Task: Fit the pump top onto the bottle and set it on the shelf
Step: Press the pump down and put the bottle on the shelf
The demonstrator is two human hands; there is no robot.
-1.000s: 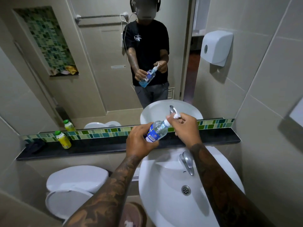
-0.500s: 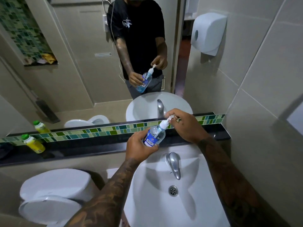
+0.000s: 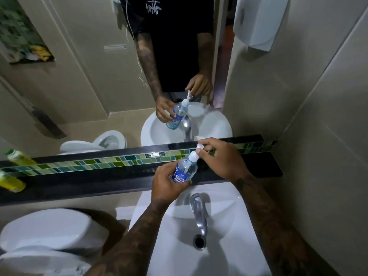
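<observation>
**Pump top seated, bottle held over the basin**

The left hand (image 3: pixel 167 183) wraps the lower body of the clear bottle (image 3: pixel 185 170), fingers closed round it from below, so the neck tilts up and away toward the mirror. That grip looks meant to brace the bottle while the right hand (image 3: pixel 221 158) works — its fingertips (image 3: pixel 205 145) are pinched on the white pump top (image 3: pixel 196 153), which already sits on the neck. Whether the collar is threaded home cannot be told from here; my guess is the fitting is nearly done and a last turn or check is in hand.

The bottle hangs above the white sink (image 3: pixel 229 226), just short of the dark shelf (image 3: pixel 99 182) that runs under the mirror — a sensible spot, since any drip falls in the basin and the shelf is only a short reach ahead. The shelf's stretch behind the hands looks bare; a yellow bottle (image 3: pixel 11 183) with a green cap lies far to the left.

The bottle carries a blue label with a barcode panel facing the camera. There is printing on it, but it is too small and blurred to read.
</observation>
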